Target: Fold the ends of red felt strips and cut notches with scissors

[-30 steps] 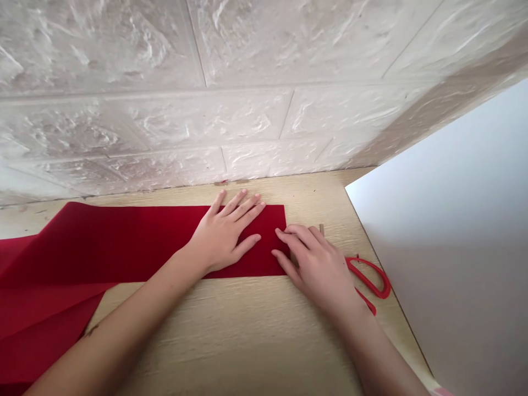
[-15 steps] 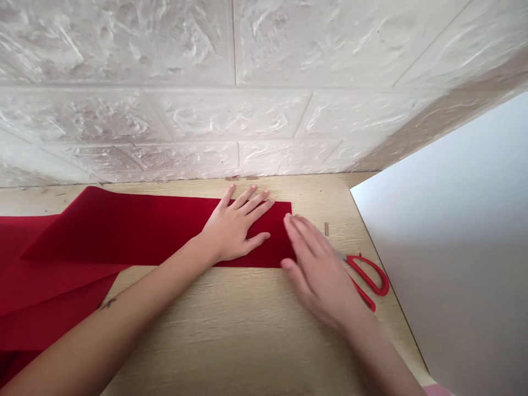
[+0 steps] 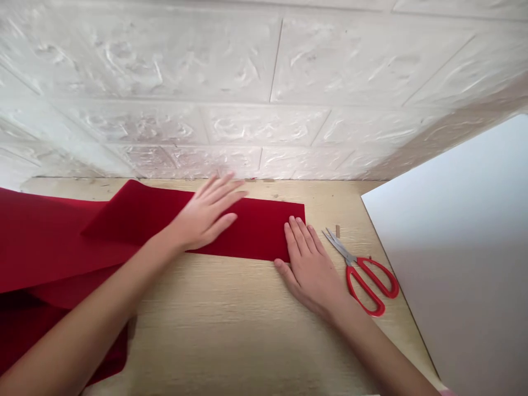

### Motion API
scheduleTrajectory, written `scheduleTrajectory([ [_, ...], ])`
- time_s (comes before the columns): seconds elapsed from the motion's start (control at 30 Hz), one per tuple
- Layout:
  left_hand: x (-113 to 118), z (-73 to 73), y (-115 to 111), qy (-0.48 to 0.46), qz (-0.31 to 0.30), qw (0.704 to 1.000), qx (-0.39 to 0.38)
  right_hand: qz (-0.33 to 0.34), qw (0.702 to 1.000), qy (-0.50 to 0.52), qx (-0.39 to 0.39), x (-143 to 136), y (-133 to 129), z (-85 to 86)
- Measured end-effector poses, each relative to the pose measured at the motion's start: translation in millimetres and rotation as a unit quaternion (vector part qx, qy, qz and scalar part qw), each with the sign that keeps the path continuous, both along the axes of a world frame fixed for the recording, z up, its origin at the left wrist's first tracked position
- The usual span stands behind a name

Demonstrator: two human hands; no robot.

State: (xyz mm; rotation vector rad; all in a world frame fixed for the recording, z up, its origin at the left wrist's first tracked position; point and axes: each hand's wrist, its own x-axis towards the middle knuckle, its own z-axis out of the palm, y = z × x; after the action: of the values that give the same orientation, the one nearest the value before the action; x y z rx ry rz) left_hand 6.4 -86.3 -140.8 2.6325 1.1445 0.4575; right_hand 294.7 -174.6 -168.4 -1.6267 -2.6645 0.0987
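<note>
A dark red cloth strip (image 3: pixel 259 228) lies flat across the wooden table, its squared end at the right. My right hand (image 3: pixel 309 264) rests on that end near its lower corner, fingers extended and nothing in its grasp. Over the strip's middle is my left hand (image 3: pixel 206 214), slightly blurred, fingers spread and holding nothing; whether it touches the cloth is unclear. More red cloth (image 3: pixel 45 242) spreads in loose layers at the left, partly behind my left forearm.
Scissors (image 3: pixel 350 258) with red handles lie slightly open to the right of my right hand. Behind the wooden table (image 3: pixel 231 330) rises a white brick-textured wall (image 3: pixel 231 126). A large white panel (image 3: pixel 462 247) stands along the right edge.
My left hand has shifted left along the strip. My right hand has come down onto the strip's right end. The view has moved, and the scissors now show fully.
</note>
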Motion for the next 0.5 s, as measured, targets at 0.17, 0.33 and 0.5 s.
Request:
scheduleTrajectory([
  [0.17, -104.4, -9.9, -25.4, 0.143, 0.222, 0.965, 0.002, 0.019, 1.000, -0.002, 0.022, 2.1, 0.6, -5.0],
  [0.33, -133.8, -24.3, -24.5, 0.130, 0.277, 0.950, -0.064, 0.022, 0.999, -0.007, 0.036, 1.9, 1.1, -6.0],
  [0.5, -136.2, -18.9, -23.2, 0.099, 0.276, 0.951, -0.095, 0.027, 0.999, -0.017, 0.031, 0.6, 0.6, -3.7],
])
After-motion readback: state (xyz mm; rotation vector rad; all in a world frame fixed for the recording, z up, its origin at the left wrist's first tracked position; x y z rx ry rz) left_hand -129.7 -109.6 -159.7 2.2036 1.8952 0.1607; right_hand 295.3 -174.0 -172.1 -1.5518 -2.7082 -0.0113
